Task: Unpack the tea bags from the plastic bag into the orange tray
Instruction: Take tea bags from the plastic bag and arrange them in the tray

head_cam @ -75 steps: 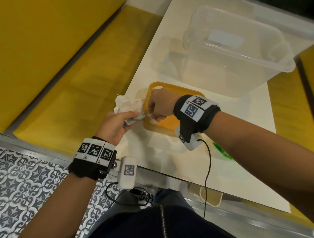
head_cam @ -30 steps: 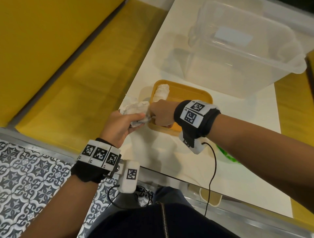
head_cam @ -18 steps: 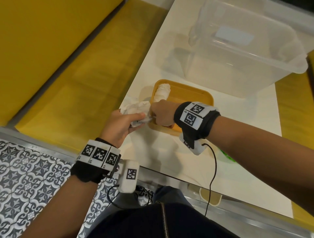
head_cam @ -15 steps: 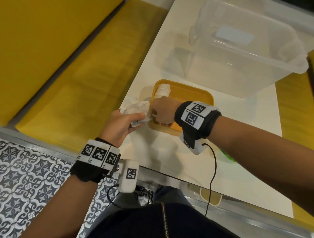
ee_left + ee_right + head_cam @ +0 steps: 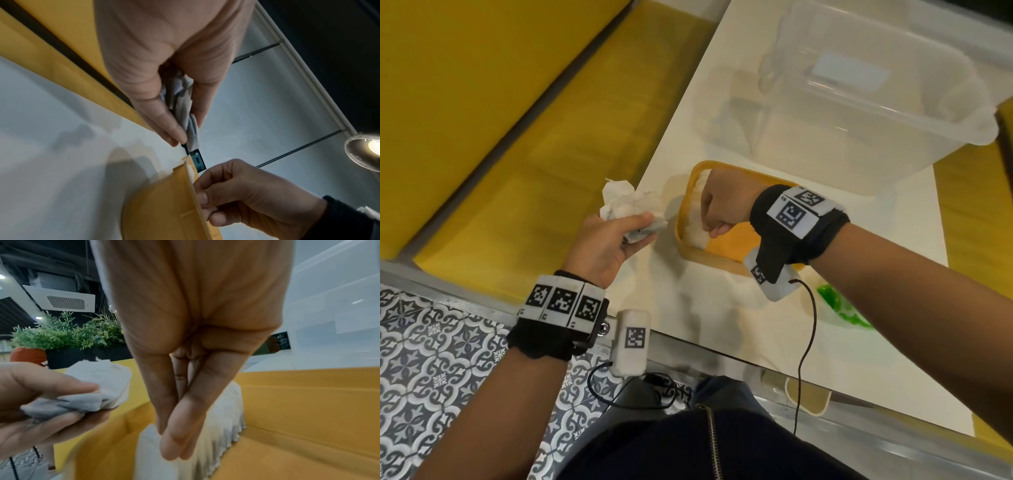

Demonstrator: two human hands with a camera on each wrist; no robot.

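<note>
My left hand [image 5: 643,226] grips the crumpled white plastic bag [image 5: 626,202] just left of the orange tray [image 5: 709,260], off the table's left edge. In the left wrist view, its thumb and fingers pinch the plastic bag [image 5: 183,104] above the tray [image 5: 160,203]. My right hand [image 5: 714,229] is curled over the tray's left side. A row of white tea bags [image 5: 695,233] lies there. In the right wrist view, thumb and fingers point down and pinch the near end of the tea bags [image 5: 222,415] inside the tray [image 5: 308,394].
A large clear plastic bin [image 5: 859,102] stands on the white table behind the tray. Something green [image 5: 839,305] lies under my right forearm. A yellow bench [image 5: 517,137] runs along the table's left side, with patterned floor tiles below it.
My right hand has left the bag's mouth and moved right over the tray, where more white tea bags now lie. The left hand with the bag has drawn away to the left.
</note>
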